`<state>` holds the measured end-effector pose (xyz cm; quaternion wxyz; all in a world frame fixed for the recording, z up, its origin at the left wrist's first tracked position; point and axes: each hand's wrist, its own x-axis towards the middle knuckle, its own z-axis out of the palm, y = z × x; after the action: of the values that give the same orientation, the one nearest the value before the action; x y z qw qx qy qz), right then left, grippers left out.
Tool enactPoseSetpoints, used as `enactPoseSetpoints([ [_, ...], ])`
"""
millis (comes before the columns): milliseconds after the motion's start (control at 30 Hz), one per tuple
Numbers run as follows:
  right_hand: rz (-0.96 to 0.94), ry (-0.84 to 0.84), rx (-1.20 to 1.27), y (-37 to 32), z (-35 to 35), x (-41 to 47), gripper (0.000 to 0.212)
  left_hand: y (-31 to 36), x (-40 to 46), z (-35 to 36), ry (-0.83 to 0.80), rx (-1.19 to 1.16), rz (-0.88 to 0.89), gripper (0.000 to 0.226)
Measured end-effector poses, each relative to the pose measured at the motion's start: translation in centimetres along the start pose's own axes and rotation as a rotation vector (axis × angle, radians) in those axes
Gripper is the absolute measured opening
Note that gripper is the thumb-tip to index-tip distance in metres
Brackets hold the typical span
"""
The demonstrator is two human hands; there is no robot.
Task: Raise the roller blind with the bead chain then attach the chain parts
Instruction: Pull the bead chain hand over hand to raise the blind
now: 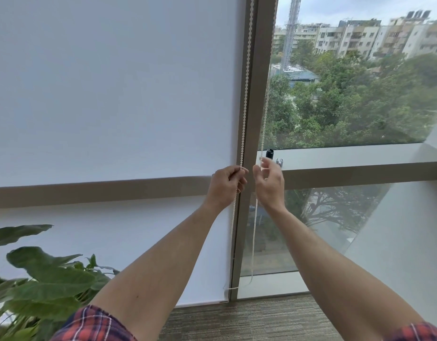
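A white roller blind (109,94) covers the left window pane down to near the floor. Two strands of white bead chain hang along the brown window post. My left hand (227,185) grips the left strand (247,70) with curled fingers at sill height. My right hand (269,183) pinches the right strand (266,107) between thumb and fingertips, its other fingers loosely spread. Both strands run on below my hands; their loose ends (237,287) lie near the foot of the post.
The brown window post (258,94) and horizontal bar (360,173) frame the glass. A small black cylinder (269,153) and a metal piece (279,162) sit on the ledge behind my right hand. A large-leaved plant (40,279) stands lower left. Carpet lies below.
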<state>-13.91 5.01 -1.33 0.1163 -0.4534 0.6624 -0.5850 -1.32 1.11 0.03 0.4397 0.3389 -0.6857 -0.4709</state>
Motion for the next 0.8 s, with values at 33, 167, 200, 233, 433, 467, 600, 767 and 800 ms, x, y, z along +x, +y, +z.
enactPoseSetpoints([
  [33,-0.030,0.054,-0.002,-0.5,0.2,-0.3,0.033,0.0,-0.3,0.1,-0.013,0.001,0.009,0.017],
  [167,-0.181,0.202,0.073,-3.5,0.7,-0.6,0.016,0.0,-1.6,0.5,-0.030,0.021,0.065,0.023],
  [200,-0.207,0.217,0.099,-4.3,0.8,-0.6,0.012,0.0,-1.9,0.7,-0.027,0.037,0.082,0.026],
  [233,-0.221,0.213,0.133,-5.0,1.0,-0.4,0.009,0.1,-2.2,0.8,-0.020,0.055,0.096,0.030],
  [433,-0.213,0.063,0.303,-6.6,1.2,-0.4,0.028,-0.1,-3.8,1.4,0.052,0.075,0.112,0.050],
  [467,-0.204,0.026,0.333,-6.7,1.3,-0.5,0.031,-0.2,-3.8,1.4,0.057,0.085,0.120,0.047],
  [600,-0.176,-0.010,0.272,-6.0,1.6,-1.5,0.033,-0.8,-4.4,1.7,0.046,0.207,0.157,0.050],
  [767,-0.107,-0.032,0.212,-1.6,2.3,-4.5,0.032,-4.3,-6.9,2.3,-0.047,0.306,0.100,0.059],
  [800,-0.095,-0.040,0.210,-1.1,2.4,-4.8,0.032,-4.8,-7.2,2.3,-0.057,0.314,0.087,0.057],
])
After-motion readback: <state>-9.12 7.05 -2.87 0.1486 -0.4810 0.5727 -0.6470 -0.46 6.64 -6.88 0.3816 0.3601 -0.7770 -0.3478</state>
